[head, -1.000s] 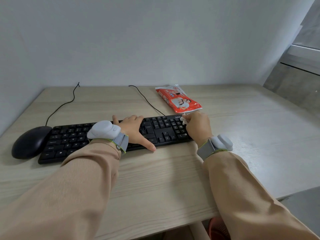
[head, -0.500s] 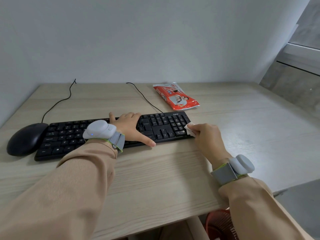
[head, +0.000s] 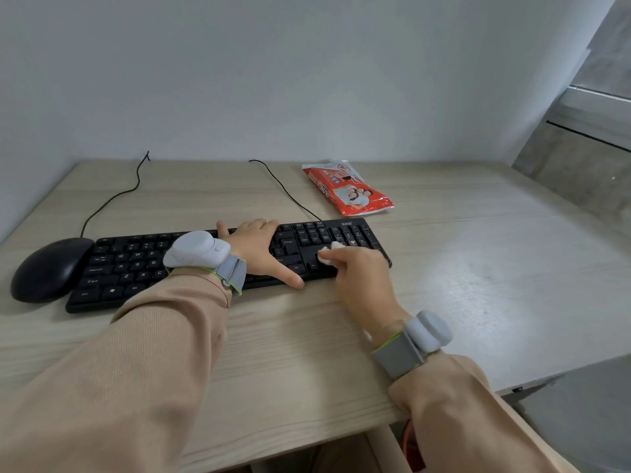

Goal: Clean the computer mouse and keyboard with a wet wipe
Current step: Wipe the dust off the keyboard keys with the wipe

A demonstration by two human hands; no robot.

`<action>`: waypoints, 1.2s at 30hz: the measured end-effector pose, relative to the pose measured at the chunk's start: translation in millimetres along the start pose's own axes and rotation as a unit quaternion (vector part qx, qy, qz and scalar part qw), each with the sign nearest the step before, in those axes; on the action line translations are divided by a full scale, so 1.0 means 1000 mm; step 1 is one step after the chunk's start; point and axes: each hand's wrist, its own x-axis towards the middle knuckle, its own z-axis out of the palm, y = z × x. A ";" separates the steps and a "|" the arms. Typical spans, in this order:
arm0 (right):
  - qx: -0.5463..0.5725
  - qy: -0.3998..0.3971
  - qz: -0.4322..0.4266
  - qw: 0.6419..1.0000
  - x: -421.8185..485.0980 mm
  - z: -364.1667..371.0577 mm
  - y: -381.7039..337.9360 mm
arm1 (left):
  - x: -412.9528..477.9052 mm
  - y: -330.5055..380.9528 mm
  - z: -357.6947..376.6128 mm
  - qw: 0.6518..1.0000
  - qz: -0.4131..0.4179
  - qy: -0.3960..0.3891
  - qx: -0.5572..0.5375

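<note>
A black keyboard point(head: 136, 264) lies across the wooden desk point(head: 290, 353). A black mouse point(head: 47, 268) sits touching its left end. My left hand point(head: 259, 250) lies flat on the keyboard's middle, fingers spread, thumb over the front edge. My right hand point(head: 358, 278) is closed around a bunched white wet wipe point(head: 329, 254) and presses it on the keys at the right part of the keyboard, near the arrow keys. Most of the wipe is hidden in my fingers.
A red pack of wet wipes point(head: 348, 192) lies behind the keyboard's right end. Two black cables point(head: 283, 189) run from the mouse and keyboard to the wall. The desk's right edge point(head: 560, 373) drops off; something red-orange point(head: 408, 445) shows under the desk.
My right hand with the wipe has slid from the keyboard's far right corner down its right end, then left onto the keys near the arrows. My left hand has stayed in place.
</note>
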 end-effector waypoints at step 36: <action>-0.053 -0.062 -0.073 0.994 0.017 -0.012 0.034 | -0.006 0.001 -0.006 1.000 -0.003 -0.019 0.006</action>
